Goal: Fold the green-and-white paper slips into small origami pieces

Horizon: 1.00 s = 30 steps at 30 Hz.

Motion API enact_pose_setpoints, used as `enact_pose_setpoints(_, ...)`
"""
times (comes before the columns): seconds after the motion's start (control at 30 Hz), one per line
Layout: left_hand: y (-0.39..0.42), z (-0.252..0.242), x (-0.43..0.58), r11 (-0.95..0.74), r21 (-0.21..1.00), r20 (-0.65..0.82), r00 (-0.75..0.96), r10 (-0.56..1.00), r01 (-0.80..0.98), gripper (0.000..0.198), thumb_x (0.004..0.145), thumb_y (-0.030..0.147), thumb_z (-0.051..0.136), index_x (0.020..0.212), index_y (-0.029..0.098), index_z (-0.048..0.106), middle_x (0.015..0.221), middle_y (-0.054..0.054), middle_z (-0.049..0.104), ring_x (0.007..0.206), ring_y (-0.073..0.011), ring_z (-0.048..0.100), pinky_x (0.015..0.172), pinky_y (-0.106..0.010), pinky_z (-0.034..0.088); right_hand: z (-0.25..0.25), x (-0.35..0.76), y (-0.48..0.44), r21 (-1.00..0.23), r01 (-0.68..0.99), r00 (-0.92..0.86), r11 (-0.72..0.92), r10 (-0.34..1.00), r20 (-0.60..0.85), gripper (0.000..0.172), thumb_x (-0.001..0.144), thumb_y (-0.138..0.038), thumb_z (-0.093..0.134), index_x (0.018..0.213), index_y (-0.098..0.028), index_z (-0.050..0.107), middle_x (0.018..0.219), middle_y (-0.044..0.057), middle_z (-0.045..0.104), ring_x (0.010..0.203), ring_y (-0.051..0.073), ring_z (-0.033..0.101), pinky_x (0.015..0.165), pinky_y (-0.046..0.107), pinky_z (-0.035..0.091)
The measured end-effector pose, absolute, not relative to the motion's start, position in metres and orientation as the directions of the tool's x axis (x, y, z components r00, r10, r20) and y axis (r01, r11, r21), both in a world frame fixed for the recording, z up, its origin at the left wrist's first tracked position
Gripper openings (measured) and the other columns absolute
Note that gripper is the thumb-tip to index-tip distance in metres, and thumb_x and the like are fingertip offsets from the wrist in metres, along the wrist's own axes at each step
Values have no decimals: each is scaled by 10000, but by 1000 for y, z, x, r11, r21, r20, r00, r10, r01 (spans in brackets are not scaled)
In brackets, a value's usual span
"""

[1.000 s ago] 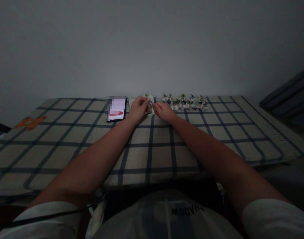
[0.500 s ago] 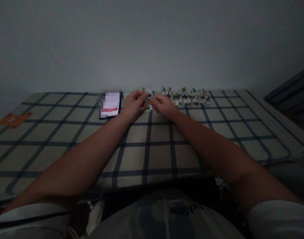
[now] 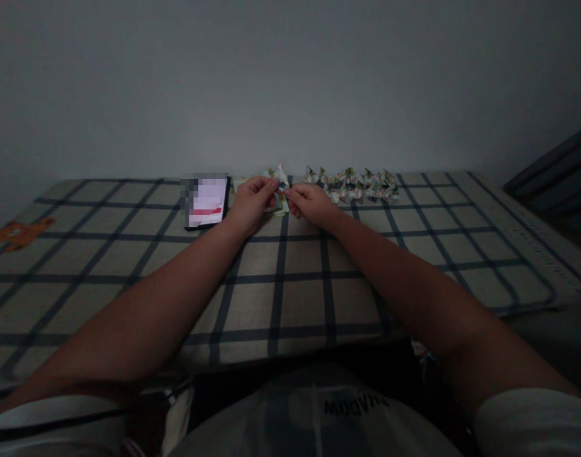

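Note:
Both arms reach far across a checked cloth (image 3: 280, 285). My left hand (image 3: 252, 202) and my right hand (image 3: 309, 202) meet at the far edge, each pinching a small folded piece of printed paper (image 3: 280, 178) held between them. Under the hands lies a flat printed sheet (image 3: 278, 208). Just right of my right hand is a row of several small folded paper pieces (image 3: 352, 184). A phone (image 3: 205, 200) with a lit screen lies just left of my left hand.
A plain wall rises right behind the cloth's far edge. An orange flat object (image 3: 16, 231) lies at the far left of the cloth. A dark slanted panel (image 3: 557, 184) stands at the right. The room is dim.
The hands stay pinched on the folded paper and have shifted slightly left in the picture; the view itself has drifted a little. The paper is turned slightly between the fingers.

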State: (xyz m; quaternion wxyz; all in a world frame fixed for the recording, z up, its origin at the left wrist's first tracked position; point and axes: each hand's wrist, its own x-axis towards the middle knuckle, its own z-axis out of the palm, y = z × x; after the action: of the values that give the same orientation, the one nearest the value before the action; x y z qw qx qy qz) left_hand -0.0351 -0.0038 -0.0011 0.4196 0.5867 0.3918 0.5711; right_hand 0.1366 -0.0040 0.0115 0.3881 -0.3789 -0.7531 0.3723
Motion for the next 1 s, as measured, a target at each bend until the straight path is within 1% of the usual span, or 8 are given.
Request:
enact_pose_setpoints(0.13,-3,-1,-37,-332,943,333,49,942,-23,402,764,573,782,711,205,630,533,30,527,465,-91,434,466,-246,321,9,138,-2,-868,264,-441,420,853,278,444,1031,-382,511,640,-174,533,523,-45,526,490,69,505,532,201,406)
enact_pose_setpoints(0.23,-5,1,-37,-335,942,333,88,939,4,383,756,540,795,695,200,631,534,28,519,469,-91,434,466,-252,315,10,137,-4,-888,251,-406,384,875,263,414,1032,-397,502,676,-187,520,546,-45,523,484,81,487,514,222,396)
enact_pose_setpoints(0.4,-11,1,-34,-317,946,306,136,942,70,347,767,501,783,686,202,628,540,24,522,459,-95,425,462,-256,288,12,140,-6,-836,299,-371,460,863,342,368,1010,-348,546,679,-216,453,548,-52,506,527,103,493,568,242,398)
enact_pose_setpoints(0.53,-14,2,-33,-327,939,312,132,941,111,355,769,520,781,696,205,634,543,19,528,462,-102,422,464,-260,283,10,142,-1,-823,275,-384,497,842,380,375,1002,-367,556,675,-220,446,572,-49,511,549,108,505,588,246,407)
enact_pose_setpoints(0.67,-14,3,-33,-375,922,347,226,910,95,391,775,568,773,739,198,654,572,14,539,505,-111,448,504,-268,319,9,140,2,-889,224,-373,400,878,301,381,1006,-336,540,651,-211,475,535,-43,516,504,111,506,560,249,416)
enact_pose_setpoints(0.83,-12,3,-35,-407,906,366,268,891,116,377,780,530,776,725,181,646,605,12,552,543,-104,456,527,-256,317,11,137,0,-940,168,-299,296,924,238,476,1041,-378,448,601,-202,483,473,-43,486,440,100,465,505,234,401)
enact_pose_setpoints(0.93,-13,2,-35,-393,911,348,277,896,126,378,776,523,777,710,174,650,603,7,555,533,-103,448,512,-253,301,12,138,0,-917,191,-278,351,915,293,483,1034,-305,470,564,-193,488,462,-48,477,439,87,464,515,223,392)
enact_pose_setpoints(1.0,-14,1,-35,-377,919,333,287,898,113,383,791,537,762,714,177,658,577,11,537,506,-100,428,494,-256,289,12,140,0,-890,209,-259,404,901,348,491,1031,-305,482,554,-190,497,465,-46,483,449,88,473,523,224,391)
